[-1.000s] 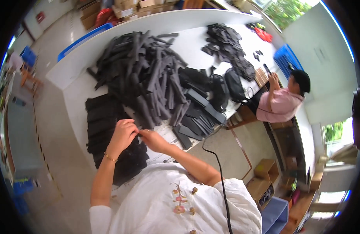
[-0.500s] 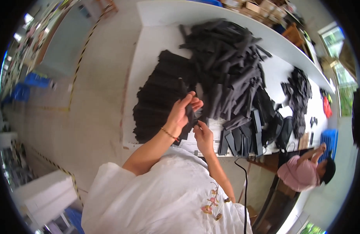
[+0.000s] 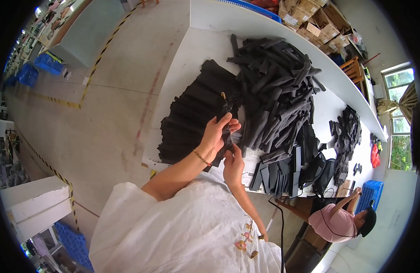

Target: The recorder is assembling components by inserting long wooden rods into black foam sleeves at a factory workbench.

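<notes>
My left hand (image 3: 217, 134) is closed round a narrow black fabric strip (image 3: 226, 129), its thumb pressed along it. A small yellowish tip shows at the strip's far end. Just below, my right hand (image 3: 233, 164) pinches the strip's near end between thumb and fingers. Under and to the left of my hands lies a wide spread of overlapping black fabric pieces (image 3: 192, 116) on the white table (image 3: 178, 59). A large loose heap of black fabric strips (image 3: 278, 86) rises to the right of that spread.
Flat dark panels (image 3: 276, 177) and black bags (image 3: 321, 170) lie along the table's near edge, right of my hands. A smaller black pile (image 3: 345, 141) sits farther right. Cardboard boxes (image 3: 317, 22) stand behind the table wall. A co-worker in pink (image 3: 335, 223) is at right, near a blue crate (image 3: 370, 195).
My view has shifted, so the table appears farther right and lower. Both hands stay on the black strip; the right hand's fingers have moved closer up against its near end.
</notes>
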{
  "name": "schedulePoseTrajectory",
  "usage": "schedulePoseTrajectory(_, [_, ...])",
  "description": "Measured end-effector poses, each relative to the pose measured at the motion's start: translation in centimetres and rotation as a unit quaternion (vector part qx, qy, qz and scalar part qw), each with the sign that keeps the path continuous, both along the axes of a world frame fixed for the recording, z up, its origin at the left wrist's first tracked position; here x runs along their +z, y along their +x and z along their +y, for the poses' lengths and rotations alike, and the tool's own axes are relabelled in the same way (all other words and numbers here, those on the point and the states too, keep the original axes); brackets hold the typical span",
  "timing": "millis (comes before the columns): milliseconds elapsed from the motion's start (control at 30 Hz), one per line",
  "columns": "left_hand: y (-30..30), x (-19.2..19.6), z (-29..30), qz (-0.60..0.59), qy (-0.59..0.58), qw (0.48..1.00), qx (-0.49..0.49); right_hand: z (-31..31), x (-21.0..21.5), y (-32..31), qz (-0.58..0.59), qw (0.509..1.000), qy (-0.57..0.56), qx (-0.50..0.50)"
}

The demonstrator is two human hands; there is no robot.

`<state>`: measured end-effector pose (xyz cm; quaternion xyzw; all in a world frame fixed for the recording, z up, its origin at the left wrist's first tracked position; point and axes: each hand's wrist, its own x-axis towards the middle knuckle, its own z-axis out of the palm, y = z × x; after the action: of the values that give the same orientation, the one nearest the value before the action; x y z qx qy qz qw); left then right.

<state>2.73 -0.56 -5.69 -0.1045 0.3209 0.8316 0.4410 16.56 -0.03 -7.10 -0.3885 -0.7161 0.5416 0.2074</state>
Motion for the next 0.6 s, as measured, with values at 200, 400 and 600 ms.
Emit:
schedulePoseTrajectory(200, [-2.3,0.5,0.5,0.038,-0.070,0.997,0.007,-0.4,0.1,1.3,-0.070,0.988,-0.098,0.100])
schedulePoseTrajectory(400, [-6.3,-2.2,0.3,0.030,-0.082,0.996,0.025,-0.3,2.4,6.3,-0.168,0.952,-0.189,0.171])
schedulePoseTrajectory(600, [-13.0,-1.3,0.3,0.110,-0.006,0.988,0.110,1.0,7.6,12.0,-0.232,0.930,-0.130,0.253])
